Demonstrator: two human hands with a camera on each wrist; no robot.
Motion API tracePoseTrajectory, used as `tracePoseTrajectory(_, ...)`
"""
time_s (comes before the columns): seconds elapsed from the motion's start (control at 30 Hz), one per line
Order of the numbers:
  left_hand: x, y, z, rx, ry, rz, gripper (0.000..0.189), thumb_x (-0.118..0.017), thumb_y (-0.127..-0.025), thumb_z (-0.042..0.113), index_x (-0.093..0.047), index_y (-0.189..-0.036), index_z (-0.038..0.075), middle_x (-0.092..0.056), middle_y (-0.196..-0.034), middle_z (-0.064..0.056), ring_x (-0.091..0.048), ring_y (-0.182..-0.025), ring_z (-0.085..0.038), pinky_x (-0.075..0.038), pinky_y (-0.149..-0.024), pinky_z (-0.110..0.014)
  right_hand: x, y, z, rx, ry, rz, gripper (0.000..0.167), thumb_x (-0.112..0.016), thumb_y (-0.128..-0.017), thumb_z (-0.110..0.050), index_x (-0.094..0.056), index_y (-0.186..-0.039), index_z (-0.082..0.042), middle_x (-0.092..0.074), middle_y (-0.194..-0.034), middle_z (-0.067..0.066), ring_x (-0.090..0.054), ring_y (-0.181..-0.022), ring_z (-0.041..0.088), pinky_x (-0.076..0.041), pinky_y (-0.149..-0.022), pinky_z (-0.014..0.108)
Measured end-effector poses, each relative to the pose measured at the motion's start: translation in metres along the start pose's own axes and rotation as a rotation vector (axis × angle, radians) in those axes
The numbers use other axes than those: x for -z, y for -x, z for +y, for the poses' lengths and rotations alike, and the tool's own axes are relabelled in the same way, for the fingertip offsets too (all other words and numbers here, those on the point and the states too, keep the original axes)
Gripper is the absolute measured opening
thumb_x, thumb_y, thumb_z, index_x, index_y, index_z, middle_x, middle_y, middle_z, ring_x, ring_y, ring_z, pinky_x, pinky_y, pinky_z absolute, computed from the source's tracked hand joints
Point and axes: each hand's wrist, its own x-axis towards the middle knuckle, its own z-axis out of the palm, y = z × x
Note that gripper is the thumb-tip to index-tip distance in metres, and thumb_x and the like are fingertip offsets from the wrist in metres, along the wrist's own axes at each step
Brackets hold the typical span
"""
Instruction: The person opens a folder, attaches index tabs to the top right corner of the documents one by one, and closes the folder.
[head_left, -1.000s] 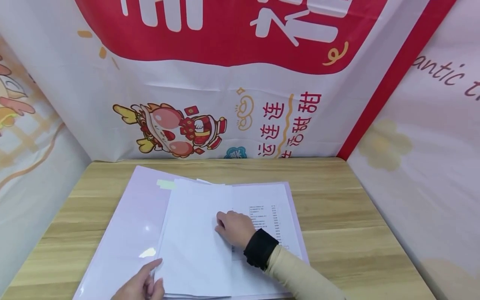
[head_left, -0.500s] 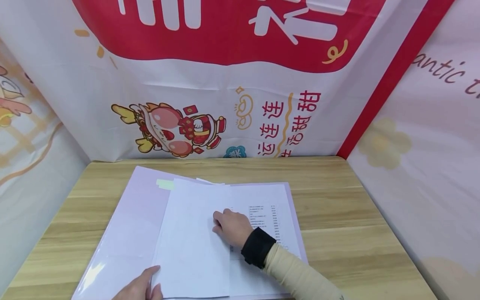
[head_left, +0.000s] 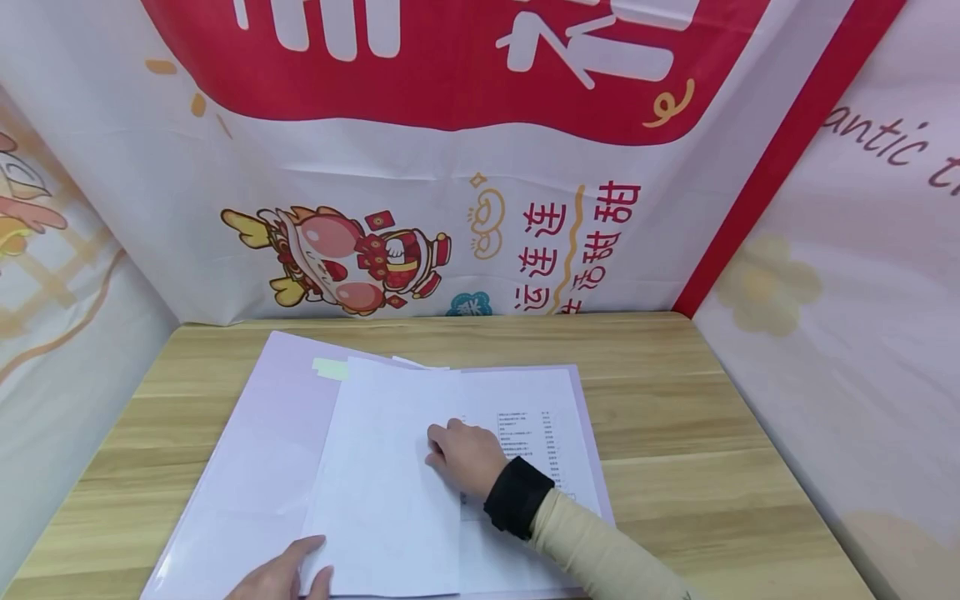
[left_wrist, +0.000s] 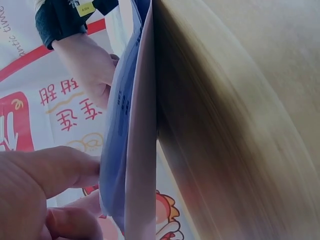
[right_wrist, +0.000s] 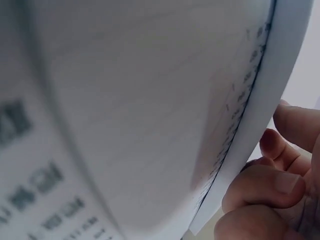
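Observation:
A white sheet (head_left: 390, 500) lies over the left part of an open pale purple folder (head_left: 232, 492). Printed text shows on a second page (head_left: 525, 392) at its right. My left hand (head_left: 281, 575) touches the sheet's lower left edge, its index finger fairly straight; in the left wrist view its fingertip (left_wrist: 92, 172) meets the edge of the pages. Bent fingers of my right hand (head_left: 468, 457) rest on the sheet near its right edge. Several of these fingers (right_wrist: 260, 192) curl toward the palm in the right wrist view, with nothing visible inside them.
A wood-grain table (head_left: 697, 467) carries the folder. Pale green tabs (head_left: 330, 368) stick out at the sheet's upper left. Behind the table hangs a printed cloth (head_left: 360, 150), with further cloths at both sides. A black band (head_left: 519, 497) circles my right wrist.
The white sheet has shifted slightly left, its right edge included. My right hand has moved a little left with it. My left hand has moved slightly down and stays at the sheet's left edge.

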Motion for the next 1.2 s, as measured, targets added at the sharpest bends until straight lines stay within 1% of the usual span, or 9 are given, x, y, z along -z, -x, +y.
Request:
tracePoseTrajectory(0.2,-0.001,0.002,0.009,-0.073,0.019,0.144,0.034,-0.079,-0.086,0.022,-0.074,-0.112,0.001,-0.038,-0.054,0.011,-0.034,-0.045,-0.004,-0.031,-0.043,-0.022,0.005,0.004,0.001,-0.001,-0.031,-0.006,0.022,-0.068,-0.098,-0.035,-0.057,-0.087,-0.020,-0.046,-0.072,-0.007,-0.045,-0.063,0.008,-0.037,-0.056,0.023)
tracePoseTrajectory(0.37,-0.003,0.000,0.014,-0.261,0.072,0.375,0.029,-0.087,-0.073,0.015,-0.077,-0.099,0.007,-0.030,-0.057,0.023,-0.025,-0.047,0.007,-0.028,-0.041,-0.017,0.016,0.010,0.003,-0.019,-0.070,-0.036,0.021,-0.067,-0.099,-0.035,-0.058,-0.088,-0.020,-0.048,-0.072,-0.007,-0.046,-0.063,0.009,-0.039,-0.056,0.023)
tracePoseTrajectory(0.47,-0.004,-0.004,0.016,-0.363,0.099,0.421,0.031,-0.089,-0.067,0.013,-0.077,-0.096,0.011,-0.029,-0.063,0.029,-0.026,-0.052,0.011,-0.027,-0.043,-0.015,0.023,0.014,0.004,-0.025,-0.081,-0.051,0.022,-0.067,-0.099,-0.036,-0.058,-0.087,-0.020,-0.048,-0.072,-0.008,-0.047,-0.062,0.008,-0.039,-0.055,0.022)
tracePoseTrajectory(0.57,-0.003,-0.006,0.021,-0.384,0.106,0.383,0.032,-0.090,-0.066,0.013,-0.077,-0.095,0.015,-0.035,-0.068,0.032,-0.031,-0.057,0.011,-0.031,-0.046,-0.015,0.028,0.021,0.007,-0.018,-0.090,-0.049,0.023,-0.067,-0.099,-0.036,-0.058,-0.085,-0.020,-0.049,-0.070,-0.009,-0.047,-0.060,0.007,-0.039,-0.053,0.023)
tracePoseTrajectory(0.73,0.005,-0.007,0.035,-0.294,0.064,0.226,0.028,-0.088,-0.072,0.021,-0.077,-0.098,0.024,-0.047,-0.074,0.030,-0.045,-0.064,0.008,-0.039,-0.051,-0.018,0.038,0.039,0.011,-0.041,-0.132,-0.077,0.025,-0.065,-0.100,-0.035,-0.059,-0.083,-0.019,-0.050,-0.066,-0.010,-0.047,-0.058,0.007,-0.040,-0.054,0.024)
tracePoseTrajectory(0.83,0.010,-0.009,0.044,-0.301,0.045,0.160,0.027,-0.087,-0.075,0.024,-0.077,-0.100,0.026,-0.053,-0.077,0.028,-0.051,-0.068,0.006,-0.042,-0.053,-0.019,0.044,0.051,0.015,-0.049,-0.154,-0.092,0.025,-0.064,-0.101,-0.034,-0.058,-0.082,-0.020,-0.049,-0.064,-0.010,-0.046,-0.057,0.006,-0.038,-0.054,0.024)
tracePoseTrajectory(1.03,0.008,-0.021,0.056,-0.522,0.029,0.179,0.029,-0.087,-0.075,0.026,-0.076,-0.102,0.021,-0.066,-0.090,0.016,-0.062,-0.078,-0.003,-0.054,-0.065,-0.027,0.058,0.078,0.024,-0.049,-0.221,-0.102,0.026,-0.065,-0.101,-0.031,-0.056,-0.078,-0.021,-0.045,-0.061,-0.011,-0.045,-0.056,0.005,-0.035,-0.053,0.023)
tracePoseTrajectory(1.1,0.004,-0.027,0.062,-0.579,0.015,0.096,0.032,-0.084,-0.080,0.029,-0.076,-0.108,0.018,-0.070,-0.100,0.010,-0.066,-0.089,-0.010,-0.057,-0.075,-0.034,0.062,0.086,0.027,-0.055,-0.247,-0.103,0.026,-0.065,-0.100,-0.031,-0.057,-0.078,-0.022,-0.044,-0.061,-0.012,-0.044,-0.056,0.004,-0.035,-0.053,0.022)
tracePoseTrajectory(1.2,-0.004,-0.036,0.072,-0.612,-0.008,-0.115,0.045,-0.078,-0.087,0.039,-0.071,-0.124,0.016,-0.069,-0.122,-0.002,-0.065,-0.111,-0.024,-0.054,-0.090,-0.047,0.066,0.099,0.031,-0.055,-0.277,-0.102,0.024,-0.065,-0.100,-0.032,-0.058,-0.079,-0.023,-0.044,-0.061,-0.013,-0.044,-0.055,0.003,-0.034,-0.053,0.022)
